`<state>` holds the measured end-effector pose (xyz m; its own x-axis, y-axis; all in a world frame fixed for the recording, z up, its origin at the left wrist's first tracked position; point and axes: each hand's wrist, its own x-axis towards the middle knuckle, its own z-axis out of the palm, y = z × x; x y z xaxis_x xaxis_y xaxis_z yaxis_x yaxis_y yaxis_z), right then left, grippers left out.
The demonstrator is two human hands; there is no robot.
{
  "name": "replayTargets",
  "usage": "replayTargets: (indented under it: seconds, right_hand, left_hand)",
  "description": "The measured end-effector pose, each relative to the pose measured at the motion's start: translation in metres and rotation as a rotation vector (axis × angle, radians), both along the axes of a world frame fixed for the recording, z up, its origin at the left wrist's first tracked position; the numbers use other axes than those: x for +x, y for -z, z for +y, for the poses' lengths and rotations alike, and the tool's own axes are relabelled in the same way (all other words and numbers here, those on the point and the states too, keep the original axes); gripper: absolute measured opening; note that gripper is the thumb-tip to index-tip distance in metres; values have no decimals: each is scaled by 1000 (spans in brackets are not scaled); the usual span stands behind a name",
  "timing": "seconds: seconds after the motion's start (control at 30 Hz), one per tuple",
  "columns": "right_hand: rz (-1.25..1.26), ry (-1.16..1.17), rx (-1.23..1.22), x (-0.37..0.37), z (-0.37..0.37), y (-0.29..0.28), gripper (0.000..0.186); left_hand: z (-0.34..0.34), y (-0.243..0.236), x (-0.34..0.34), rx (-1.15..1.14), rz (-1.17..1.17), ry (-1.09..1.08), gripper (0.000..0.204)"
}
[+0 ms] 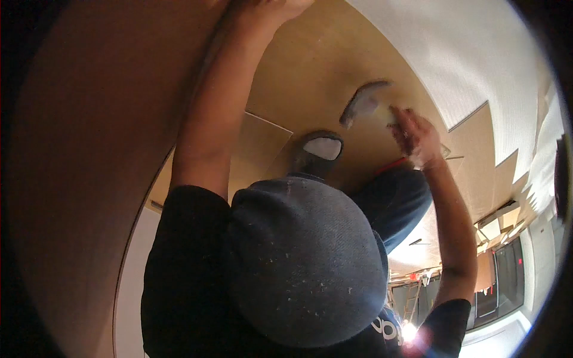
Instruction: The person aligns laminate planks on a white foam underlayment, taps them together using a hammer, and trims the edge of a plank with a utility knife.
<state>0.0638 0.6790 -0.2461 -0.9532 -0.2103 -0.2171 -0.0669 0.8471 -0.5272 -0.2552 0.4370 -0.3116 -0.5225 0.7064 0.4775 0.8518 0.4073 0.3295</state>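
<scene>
My left arm reaches up to the top edge, where my left hand is cut off by the picture and its fingers are hidden. That hand is nearest the edge of a large dark brown board filling the left side. On the right, my right hand is smeared by motion, with its fingers spread apart and nothing clear between them. A little left of its fingertips is a blurred dark, bent object with a pale patch, apart from the hand; its kind cannot be told. A thin red strip shows beside my right wrist.
Below lies a tan, wood-coloured floor with plank seams. White sheeting borders it on the right, along stepped plank ends. My denim knee, other leg and shoe take up the middle. A ladder and bright lamp stand behind.
</scene>
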Motion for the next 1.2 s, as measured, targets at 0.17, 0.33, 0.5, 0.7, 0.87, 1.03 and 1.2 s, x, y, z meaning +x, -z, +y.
replayTargets:
  seconds: [0.17,0.33,0.5,0.7,0.87,1.03,1.2]
  right_hand:
    - [-82,-110,-77,38,2,12,51]
    - [-81,-68,-94,35,1,22,44]
    - [-81,-171,16,15,1,19,41]
    - [-59,-105,3,14,-11,16,40]
    - [-48,92,-12,35,-4,-27,39]
    - [-577,273,324,117,10,-32,32]
    - [-970,374,403,122,-32,-27,47]
  left_hand:
    - [-1,48,18,174,-189,21,12]
    - [10,40,46,90,-126,-45,16]
    - [0,24,34,70,-57,-78,15]
    - [6,57,3,68,-28,14,13]
    - [5,22,12,-90,-61,62,14]
    - [-33,6,58,-163,-156,-52,36]
    - [-173,-49,216,-309,-614,-512,61]
